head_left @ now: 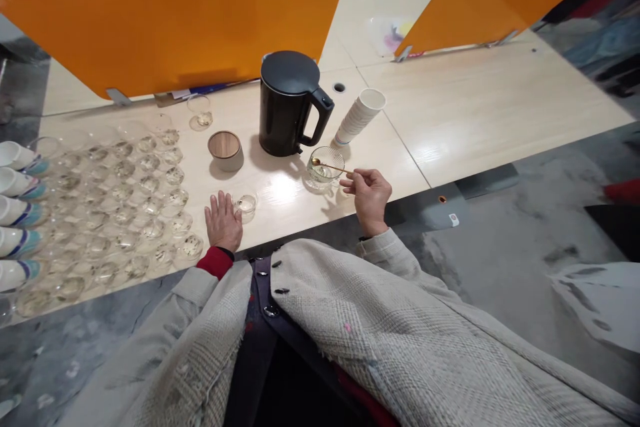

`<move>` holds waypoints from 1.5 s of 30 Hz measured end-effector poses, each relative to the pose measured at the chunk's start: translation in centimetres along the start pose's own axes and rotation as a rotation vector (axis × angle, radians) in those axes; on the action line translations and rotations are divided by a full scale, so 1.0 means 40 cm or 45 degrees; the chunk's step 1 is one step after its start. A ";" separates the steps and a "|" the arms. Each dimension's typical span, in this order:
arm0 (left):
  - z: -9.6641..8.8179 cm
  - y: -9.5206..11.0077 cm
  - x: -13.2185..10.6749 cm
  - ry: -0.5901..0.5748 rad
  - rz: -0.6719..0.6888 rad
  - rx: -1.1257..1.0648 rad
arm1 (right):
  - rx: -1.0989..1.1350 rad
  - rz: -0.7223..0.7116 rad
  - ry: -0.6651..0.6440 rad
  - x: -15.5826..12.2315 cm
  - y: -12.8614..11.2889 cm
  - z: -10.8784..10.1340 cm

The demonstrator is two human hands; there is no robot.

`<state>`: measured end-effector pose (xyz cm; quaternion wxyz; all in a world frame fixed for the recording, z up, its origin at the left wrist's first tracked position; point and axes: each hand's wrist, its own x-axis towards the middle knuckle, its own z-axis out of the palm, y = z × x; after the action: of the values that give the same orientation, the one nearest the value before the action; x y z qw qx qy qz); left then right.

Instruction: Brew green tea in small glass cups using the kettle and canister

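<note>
Two hands in view. Right hand (367, 199) closed to a pinch on a gold spoon (333, 167), tip apparently inside a glass cup (324, 172). Left hand (223, 221) spread flat, open, holding nothing, just beside a small glass (245, 205) on the table (300, 213).

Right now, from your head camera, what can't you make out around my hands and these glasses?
Head view only:
The glass cup under the gold spoon: its contents are too small and glare-washed to identify.
The small glass beside the left hand: glare hides its contents.
The spoon's handle end: hidden by the fingers of the right hand.
The black kettle: its lid hides the inside.
The white cups: cut off by the left edge.
</note>
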<state>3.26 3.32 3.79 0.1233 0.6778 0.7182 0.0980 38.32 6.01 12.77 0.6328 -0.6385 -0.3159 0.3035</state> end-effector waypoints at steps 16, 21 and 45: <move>0.004 -0.004 0.004 0.025 0.003 -0.020 | 0.102 -0.027 0.111 -0.011 -0.031 -0.057; 0.003 -0.001 -0.001 0.018 -0.003 -0.031 | 0.031 -0.096 -0.108 -0.063 -0.072 -0.037; -0.011 0.014 -0.010 -0.085 -0.031 -0.025 | -0.994 -0.976 -1.050 -0.235 0.012 0.251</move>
<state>3.67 2.96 4.40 0.1548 0.6708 0.7208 0.0810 24.61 4.79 12.03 0.2471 -0.4951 -0.8211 0.1402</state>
